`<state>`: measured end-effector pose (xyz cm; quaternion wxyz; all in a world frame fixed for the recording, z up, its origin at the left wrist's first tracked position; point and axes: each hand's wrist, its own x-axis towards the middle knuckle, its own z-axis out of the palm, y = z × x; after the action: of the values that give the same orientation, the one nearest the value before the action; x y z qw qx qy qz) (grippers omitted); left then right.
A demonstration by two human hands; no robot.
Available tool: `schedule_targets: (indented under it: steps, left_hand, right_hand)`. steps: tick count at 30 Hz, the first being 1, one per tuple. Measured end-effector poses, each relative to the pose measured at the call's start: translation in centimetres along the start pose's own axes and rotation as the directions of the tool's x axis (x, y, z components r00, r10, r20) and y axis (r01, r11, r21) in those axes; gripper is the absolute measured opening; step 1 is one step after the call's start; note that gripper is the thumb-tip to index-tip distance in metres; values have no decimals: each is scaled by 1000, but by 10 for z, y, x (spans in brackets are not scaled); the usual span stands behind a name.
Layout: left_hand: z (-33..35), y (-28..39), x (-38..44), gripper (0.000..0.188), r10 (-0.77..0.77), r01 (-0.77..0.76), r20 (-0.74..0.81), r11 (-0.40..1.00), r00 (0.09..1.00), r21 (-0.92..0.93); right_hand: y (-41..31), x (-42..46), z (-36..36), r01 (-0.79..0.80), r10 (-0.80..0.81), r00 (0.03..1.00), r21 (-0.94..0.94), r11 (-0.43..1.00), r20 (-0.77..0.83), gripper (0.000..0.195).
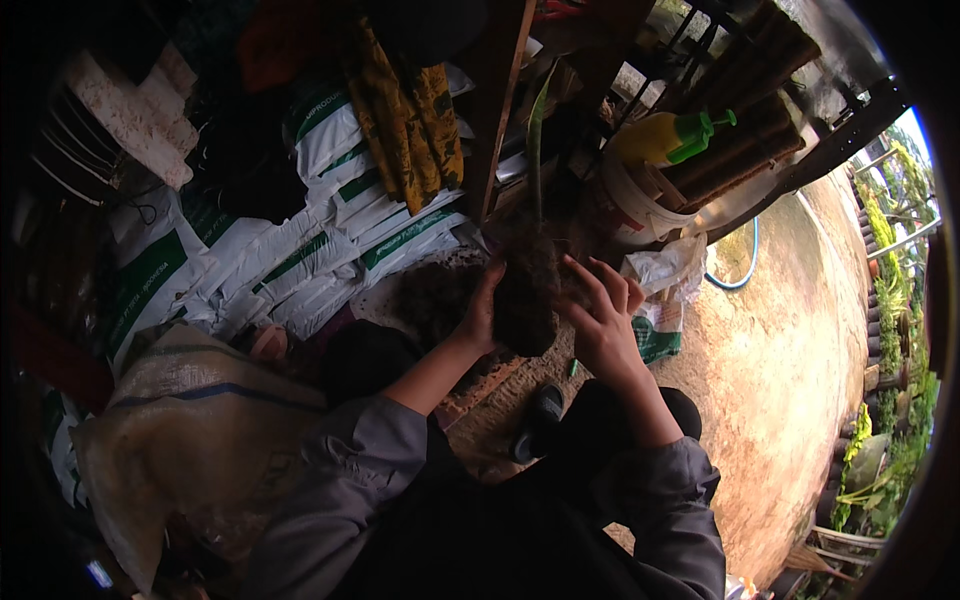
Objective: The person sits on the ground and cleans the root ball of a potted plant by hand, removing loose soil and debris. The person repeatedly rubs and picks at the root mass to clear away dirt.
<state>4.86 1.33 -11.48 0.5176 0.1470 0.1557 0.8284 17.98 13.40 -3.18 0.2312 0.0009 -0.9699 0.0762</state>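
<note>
A dark, soil-covered root ball (529, 307) is held upright in front of me, above the ground. From its top rises one long, narrow green leaf (535, 142), like a snake plant's. My left hand (480, 311) grips the clump from the left, its thumb along the near side and its other fingers hidden behind. On the opposite side, my right hand (606, 319) has its fingers spread, with the fingertips at the clump's edge; whether they press on it is hard to see. Loose dark soil (431, 296) lies on a pale surface beyond my left wrist.
White-and-green printed plastic sacks (300, 247) are piled at the left, behind a woven sack (210, 405). A white bucket (637, 210) and a yellow spray bottle (649, 139) stand at the right, near a crumpled plastic bag (664, 300). A wooden post (510, 105) rises ahead. A blue hose (739, 281) curves over the concrete.
</note>
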Motion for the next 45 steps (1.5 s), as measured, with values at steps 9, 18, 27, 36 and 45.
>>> schedule_targets:
  steps: [9,18,27,36,45]
  left_hand:
    - [4,-1,0,55,38,-40,-37,998,999,-50]
    - [0,-5,5,56,131,-115,-81,978,988,176]
    - [3,-7,4,56,186,-164,-97,965,978,204]
    - [-4,-6,1,53,138,-125,-33,957,990,263]
    - [3,-2,-1,52,200,-169,-41,906,979,387]
  right_hand:
    - [-2,4,0,-58,58,998,-26,998,29,48]
    - [2,8,5,-86,85,996,-73,994,-23,45]
    - [-2,15,6,-116,116,993,-72,991,-13,49]
    - [-7,14,9,-110,109,994,-99,989,-17,55]
    - [-20,13,4,-15,19,999,-126,992,30,47]
